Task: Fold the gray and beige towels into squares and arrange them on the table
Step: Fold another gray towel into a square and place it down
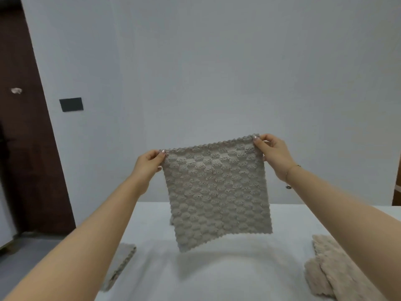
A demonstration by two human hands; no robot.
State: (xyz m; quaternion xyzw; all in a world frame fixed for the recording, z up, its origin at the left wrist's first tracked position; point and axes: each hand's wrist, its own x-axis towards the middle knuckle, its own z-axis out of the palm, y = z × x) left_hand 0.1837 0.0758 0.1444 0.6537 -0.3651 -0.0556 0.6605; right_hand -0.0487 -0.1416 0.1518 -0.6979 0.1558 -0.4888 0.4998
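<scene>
The gray towel hangs in the air above the white table, stretched flat by its top corners. The left hand pinches one corner in a closed grip, and the right hand pinches the other. A folded gray towel lies at the table's left edge; beige towels lie at the right.

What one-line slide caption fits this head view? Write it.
Left hand and right hand pinch the gray towel's top corners, holding it above the white table.
</scene>
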